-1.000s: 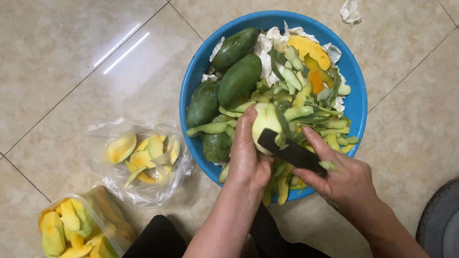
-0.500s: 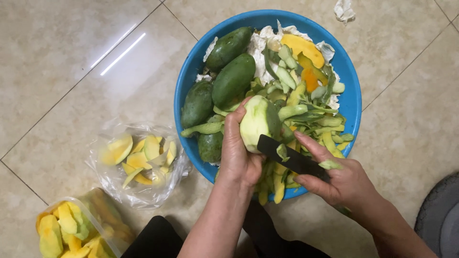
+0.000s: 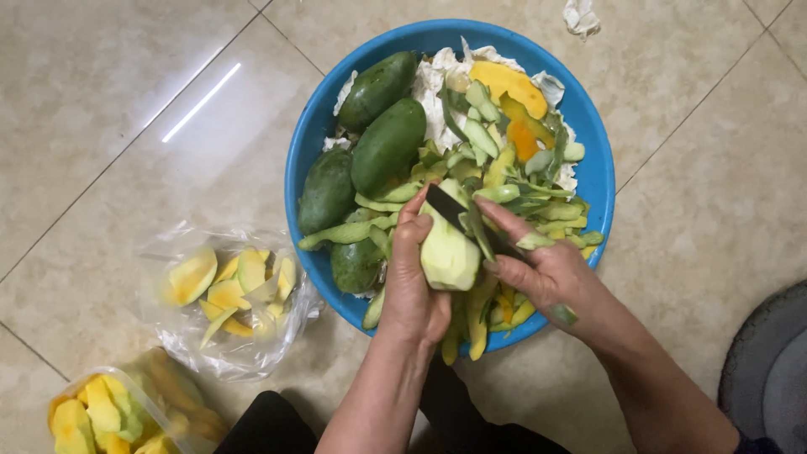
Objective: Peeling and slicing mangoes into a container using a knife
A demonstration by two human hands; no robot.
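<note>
Hands work over a round blue plastic basin (image 3: pixel 598 176) that sits on a glossy beige tiled floor (image 3: pixel 118 101). The left hand (image 3: pixel 414 282) is closed around a pale green, mostly peeled mango (image 3: pixel 448 252), thumb and fingers wrapped along its left side, holding it above the near rim of the basin. The right hand (image 3: pixel 542 269) grips a dark-bladed knife (image 3: pixel 447 208), fingers curled tightly over the handle, which is hidden in the grasp; the blade lies across the top of the peeled mango, touching its skin.

Inside the basin, on the left half, lie four whole dark green unpeeled mangoes (image 3: pixel 387 145), pressed close to one another. The right half holds a heap of green and yellow peel strips (image 3: pixel 538 202), with an orange-yellow mango piece (image 3: pixel 504 82) near the far rim and crumpled white paper (image 3: pixel 437 80) beneath it.

Left of the basin, just beside its rim, a clear plastic bag (image 3: pixel 227 336) lies open on the floor with yellow-green mango slices (image 3: pixel 227 286) in it. Nearer the bottom left corner, a second clear bag (image 3: pixel 160 403) holds more yellow mango slices. A small crumpled white scrap (image 3: pixel 582 17) rests on the tiles beyond the basin, and a dark grey round object (image 3: pixel 769 370) shows at the right edge.
</note>
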